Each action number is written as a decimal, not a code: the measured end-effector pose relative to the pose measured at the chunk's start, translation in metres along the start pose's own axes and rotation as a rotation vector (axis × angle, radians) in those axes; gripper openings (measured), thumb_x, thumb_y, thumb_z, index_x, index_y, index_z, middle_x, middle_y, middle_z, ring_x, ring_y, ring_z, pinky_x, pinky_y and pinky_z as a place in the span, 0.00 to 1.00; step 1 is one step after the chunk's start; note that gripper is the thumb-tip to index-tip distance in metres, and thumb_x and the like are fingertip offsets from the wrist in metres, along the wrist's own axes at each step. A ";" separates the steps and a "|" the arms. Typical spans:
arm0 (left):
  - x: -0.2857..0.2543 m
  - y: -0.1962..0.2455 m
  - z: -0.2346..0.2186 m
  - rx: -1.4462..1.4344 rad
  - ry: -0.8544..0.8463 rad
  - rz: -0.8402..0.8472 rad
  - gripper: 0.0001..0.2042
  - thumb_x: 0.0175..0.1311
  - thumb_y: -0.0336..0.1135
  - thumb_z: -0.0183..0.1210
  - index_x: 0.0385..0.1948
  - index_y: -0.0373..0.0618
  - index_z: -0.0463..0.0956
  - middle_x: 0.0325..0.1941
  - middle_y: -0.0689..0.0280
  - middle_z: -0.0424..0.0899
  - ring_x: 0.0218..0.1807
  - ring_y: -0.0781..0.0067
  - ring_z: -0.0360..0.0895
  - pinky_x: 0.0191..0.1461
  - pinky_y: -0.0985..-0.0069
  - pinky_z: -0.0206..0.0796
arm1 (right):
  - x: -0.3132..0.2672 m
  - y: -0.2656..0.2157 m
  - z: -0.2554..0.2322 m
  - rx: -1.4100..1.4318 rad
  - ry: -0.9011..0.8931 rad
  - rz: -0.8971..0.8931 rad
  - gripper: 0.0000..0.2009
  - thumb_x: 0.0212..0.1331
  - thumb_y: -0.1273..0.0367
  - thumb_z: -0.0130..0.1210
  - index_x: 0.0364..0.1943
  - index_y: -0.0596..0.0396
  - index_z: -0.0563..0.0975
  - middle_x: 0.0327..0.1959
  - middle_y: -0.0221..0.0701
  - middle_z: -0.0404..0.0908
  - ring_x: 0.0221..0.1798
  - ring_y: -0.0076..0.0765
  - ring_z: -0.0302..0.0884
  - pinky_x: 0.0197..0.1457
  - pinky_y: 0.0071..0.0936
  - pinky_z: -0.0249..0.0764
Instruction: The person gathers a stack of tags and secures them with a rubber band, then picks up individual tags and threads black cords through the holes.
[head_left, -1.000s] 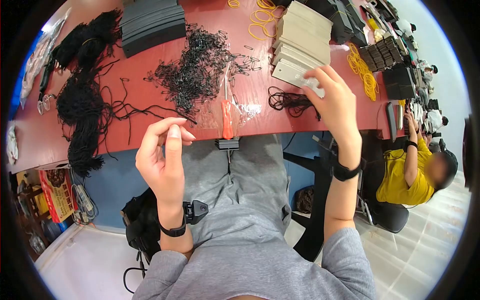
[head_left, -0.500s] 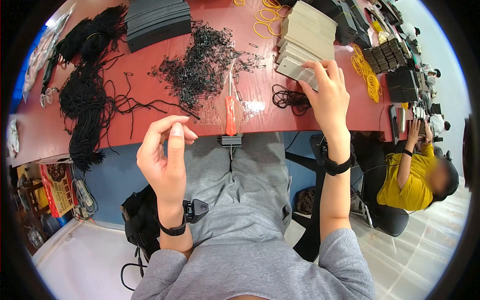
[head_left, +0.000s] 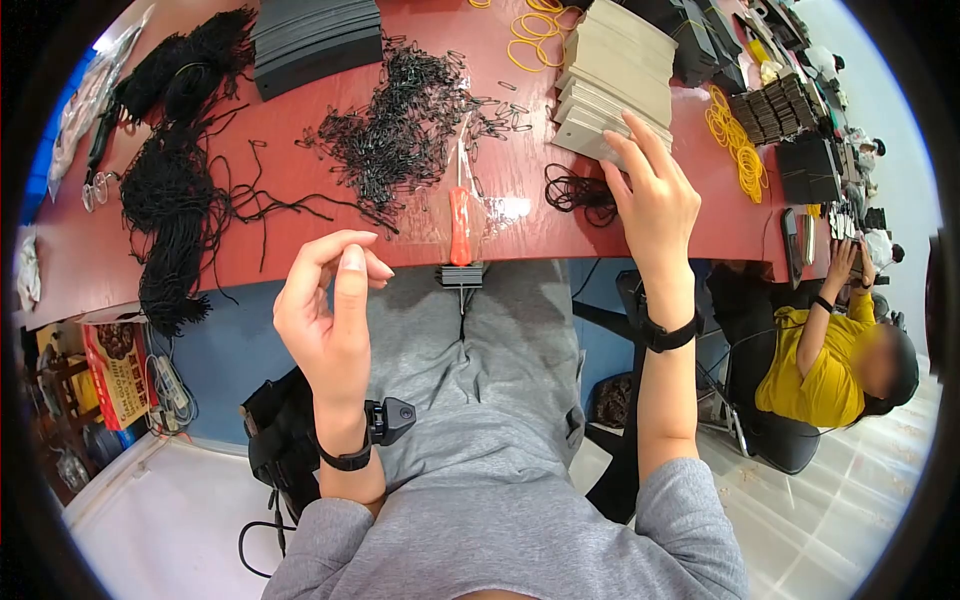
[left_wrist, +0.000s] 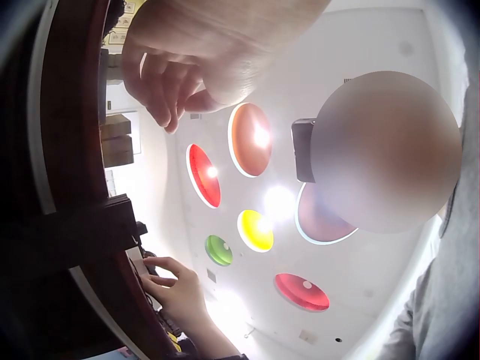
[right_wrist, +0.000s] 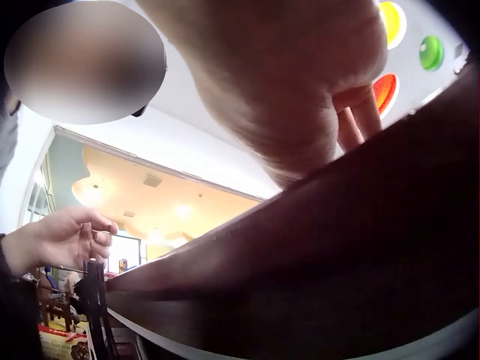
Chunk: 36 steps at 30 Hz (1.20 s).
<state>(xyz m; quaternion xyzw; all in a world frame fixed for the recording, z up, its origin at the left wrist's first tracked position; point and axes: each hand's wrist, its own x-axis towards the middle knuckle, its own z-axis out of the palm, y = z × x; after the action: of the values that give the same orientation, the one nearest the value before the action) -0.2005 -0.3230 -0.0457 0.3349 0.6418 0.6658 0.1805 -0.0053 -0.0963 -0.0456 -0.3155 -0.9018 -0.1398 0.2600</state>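
My left hand (head_left: 325, 310) hovers just off the table's front edge, fingers loosely bent, thumb along the index finger, nothing visible in its grasp. My right hand (head_left: 655, 205) reaches over the table with relaxed, spread fingers, their tips overlapping the near end of a stack of beige cards (head_left: 620, 65). A small coil of black cord (head_left: 575, 192) lies just left of its thumb. Between the hands, a tool with an orange handle (head_left: 461, 230) and thin metal shaft points away from me. Dark layered pieces (head_left: 461, 277) sit at the table edge below its handle.
Black safety pins (head_left: 400, 125) lie heaped mid-table. Bundles of black cord (head_left: 170, 220) hang over the left edge. A dark card stack (head_left: 318, 50) stands behind. Yellow rubber bands (head_left: 735, 140) lie at right. Someone in a yellow shirt (head_left: 810, 370) sits to the right.
My right hand has moved slightly away from me, its fingers extending further over the beige cards. The left hand keeps its place and pose. The head view has shifted slightly.
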 end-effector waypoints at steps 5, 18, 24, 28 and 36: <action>0.000 -0.002 0.000 -0.003 -0.036 -0.027 0.08 0.70 0.28 0.51 0.40 0.34 0.78 0.29 0.66 0.80 0.32 0.80 0.76 0.39 0.81 0.67 | -0.004 0.003 0.002 0.050 0.053 -0.010 0.16 0.47 0.72 0.66 0.43 0.43 0.81 0.58 0.22 0.77 0.45 0.32 0.82 0.40 0.27 0.80; 0.001 -0.002 0.002 0.006 -0.049 -0.054 0.08 0.70 0.28 0.51 0.40 0.35 0.78 0.28 0.66 0.79 0.32 0.80 0.76 0.39 0.82 0.67 | -0.002 0.002 0.000 -0.014 0.041 -0.030 0.17 0.47 0.72 0.65 0.44 0.42 0.82 0.52 0.23 0.77 0.50 0.33 0.77 0.44 0.28 0.79; 0.001 -0.002 0.002 0.020 -0.059 -0.068 0.08 0.69 0.28 0.51 0.40 0.34 0.78 0.28 0.66 0.79 0.32 0.80 0.76 0.39 0.82 0.67 | -0.005 0.003 0.005 -0.016 0.086 -0.018 0.17 0.47 0.72 0.65 0.44 0.42 0.83 0.47 0.23 0.79 0.45 0.32 0.78 0.42 0.27 0.79; 0.001 -0.002 0.002 0.021 -0.063 -0.056 0.08 0.70 0.28 0.51 0.40 0.34 0.78 0.28 0.66 0.79 0.32 0.80 0.76 0.39 0.82 0.67 | -0.001 0.008 0.007 0.019 0.114 -0.078 0.19 0.46 0.72 0.65 0.46 0.42 0.82 0.41 0.23 0.80 0.42 0.31 0.79 0.40 0.27 0.78; 0.002 -0.005 0.004 0.005 -0.035 -0.057 0.07 0.69 0.28 0.53 0.38 0.35 0.79 0.25 0.66 0.80 0.30 0.80 0.77 0.36 0.81 0.69 | 0.006 0.019 0.011 0.108 0.162 -0.128 0.22 0.46 0.74 0.65 0.50 0.43 0.80 0.39 0.25 0.80 0.42 0.34 0.77 0.48 0.35 0.76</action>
<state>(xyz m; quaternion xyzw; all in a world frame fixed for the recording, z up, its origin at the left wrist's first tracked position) -0.1998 -0.3179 -0.0505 0.3285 0.6494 0.6530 0.2096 -0.0019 -0.0741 -0.0498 -0.2304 -0.9023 -0.1324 0.3394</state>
